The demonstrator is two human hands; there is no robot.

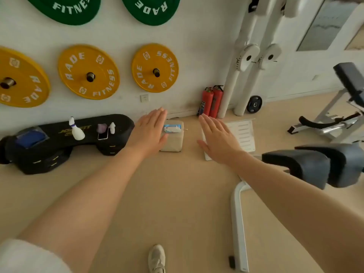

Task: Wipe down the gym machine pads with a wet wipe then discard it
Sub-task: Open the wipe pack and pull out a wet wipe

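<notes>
Both of your hands are stretched out in front of you, palms down, above the beige floor (177, 194). Your left hand (148, 133) has its fingers (157, 117) straight and pressed together, holding nothing; its thumb side overlaps the left edge of the beige block (174, 143) that sits on the floor near the wall, though you cannot tell whether it touches it. Your right hand (217, 137) is likewise flat, fingers straight and close together with the thumb held out, and it carries nothing.

On top of the beige block lies the wet wipe pack (172, 128), a small blue and white packet, just beside your left hand and between your two hands. Your right hand hovers in front of a white slatted panel (244, 134) lying flat on the floor.

To your right, the dark padded machine pads (307, 166) stand on a white frame (239, 217), near your right forearm. A second padded bench (350, 79) stands farther back on the right.

Left of the block, a black case (59, 142) rests against the wall, with a white bowling-pin figure (76, 130) and a phone (103, 133) on it. Yellow weight plates (88, 71) and green ones (151, 8) hang on the wall, and two red fire extinguishers (211, 101) stand at its foot. One white shoe (157, 258) shows at the bottom edge.
</notes>
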